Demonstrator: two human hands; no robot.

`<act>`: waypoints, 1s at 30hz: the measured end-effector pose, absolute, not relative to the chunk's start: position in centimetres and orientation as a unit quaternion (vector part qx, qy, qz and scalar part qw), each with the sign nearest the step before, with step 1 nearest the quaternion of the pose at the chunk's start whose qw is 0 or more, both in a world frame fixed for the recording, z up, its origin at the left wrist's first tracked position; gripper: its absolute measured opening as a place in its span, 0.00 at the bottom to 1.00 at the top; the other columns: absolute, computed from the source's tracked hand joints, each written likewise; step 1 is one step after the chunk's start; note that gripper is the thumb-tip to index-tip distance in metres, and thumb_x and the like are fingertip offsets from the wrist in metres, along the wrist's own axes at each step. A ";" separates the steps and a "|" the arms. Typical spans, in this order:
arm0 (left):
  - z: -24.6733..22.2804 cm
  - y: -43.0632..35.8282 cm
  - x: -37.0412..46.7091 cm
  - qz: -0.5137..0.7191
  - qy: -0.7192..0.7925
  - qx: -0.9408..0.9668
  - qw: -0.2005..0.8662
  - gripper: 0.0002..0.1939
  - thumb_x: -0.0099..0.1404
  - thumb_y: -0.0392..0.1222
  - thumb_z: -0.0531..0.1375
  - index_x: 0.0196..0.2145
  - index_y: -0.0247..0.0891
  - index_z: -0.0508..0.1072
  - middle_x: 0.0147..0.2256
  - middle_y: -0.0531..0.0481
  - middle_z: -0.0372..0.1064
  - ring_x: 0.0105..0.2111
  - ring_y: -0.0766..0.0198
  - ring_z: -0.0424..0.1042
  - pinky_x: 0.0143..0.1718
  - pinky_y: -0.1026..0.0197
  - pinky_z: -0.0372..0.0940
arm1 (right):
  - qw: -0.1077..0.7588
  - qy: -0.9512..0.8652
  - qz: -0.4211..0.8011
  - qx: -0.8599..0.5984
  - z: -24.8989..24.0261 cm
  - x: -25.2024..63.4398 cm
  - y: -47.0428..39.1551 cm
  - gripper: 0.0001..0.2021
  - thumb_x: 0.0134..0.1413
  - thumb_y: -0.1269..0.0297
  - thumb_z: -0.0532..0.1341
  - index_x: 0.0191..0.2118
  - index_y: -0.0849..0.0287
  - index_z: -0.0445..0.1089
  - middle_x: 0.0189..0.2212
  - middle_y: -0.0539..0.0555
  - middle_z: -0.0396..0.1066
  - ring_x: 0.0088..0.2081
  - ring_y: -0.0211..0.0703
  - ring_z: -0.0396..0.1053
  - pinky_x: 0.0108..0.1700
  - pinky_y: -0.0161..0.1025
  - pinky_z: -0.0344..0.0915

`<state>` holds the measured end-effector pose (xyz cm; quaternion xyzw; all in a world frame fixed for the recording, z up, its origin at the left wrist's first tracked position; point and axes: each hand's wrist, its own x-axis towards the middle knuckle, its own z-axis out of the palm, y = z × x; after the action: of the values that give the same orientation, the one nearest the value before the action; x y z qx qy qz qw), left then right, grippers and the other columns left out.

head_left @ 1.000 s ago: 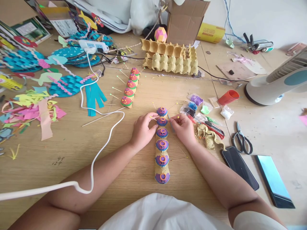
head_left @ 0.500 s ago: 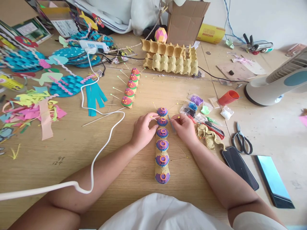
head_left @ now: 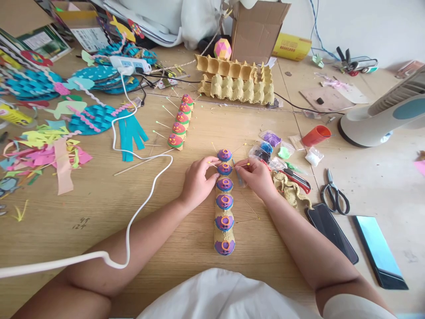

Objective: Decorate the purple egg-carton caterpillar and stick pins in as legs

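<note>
Six domes, capped in purple with blue edges and small orange rings, form an egg-carton strip (head_left: 225,202) lying lengthwise on the wooden surface (head_left: 109,199) in front of the person, between the two forearms. The left hand (head_left: 198,178) lies beside the second dome from the far end, thumb and forefinger parted, their tips against the strip's left side; whether they grip it cannot be told. The right hand (head_left: 254,173) pinches a yellow-tipped stick (head_left: 248,164) between thumb and forefinger, its inner end directed at the right side of that same dome; whether the two touch is too small to tell. Slender sticks with pale tips slant outward from both sides of the farthest dome, and another from the left of the second. Two loose sticks (head_left: 259,217) meet at an angle near the right forearm. Farther off, to the left, stands a second strip (head_left: 179,128) of five red and green domes. Bagged colored material (head_left: 272,138), a red utility knife (head_left: 297,180) and torn carton pieces (head_left: 288,188) lie just beyond the right hand; scissors (head_left: 335,195) and a black phone (head_left: 332,232) lie farther right. Uncut egg cartons (head_left: 242,88) rest toward the back.
</note>
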<state>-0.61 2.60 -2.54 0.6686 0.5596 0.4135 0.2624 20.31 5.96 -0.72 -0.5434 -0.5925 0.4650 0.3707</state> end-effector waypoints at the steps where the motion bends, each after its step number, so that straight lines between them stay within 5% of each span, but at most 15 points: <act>1: -2.5 2.6 -0.6 0.414 0.560 0.668 0.262 0.22 0.64 0.31 0.66 0.53 0.47 0.71 0.52 0.49 0.79 0.54 0.54 0.76 0.61 0.46 0.67 | 0.370 -0.593 0.466 -0.543 -0.7 20.3 6.0 0.11 0.52 0.55 0.67 0.35 0.58 0.76 0.27 0.52 0.76 0.24 0.36 0.64 0.23 0.34 0.54; 30: -2.8 2.6 -0.6 0.420 0.553 0.668 0.267 0.22 0.64 0.31 0.65 0.54 0.47 0.70 0.52 0.49 0.79 0.55 0.54 0.76 0.61 0.46 0.66 | 0.344 -0.607 0.450 -0.558 -0.5 20.3 6.0 0.13 0.52 0.51 0.68 0.33 0.57 0.76 0.18 0.47 0.68 0.20 0.35 0.57 0.21 0.36 0.48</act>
<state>-0.62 2.64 -2.79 0.6684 0.5527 0.4202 0.2669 20.29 6.01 -0.49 -0.5580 -0.6067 0.4498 0.3438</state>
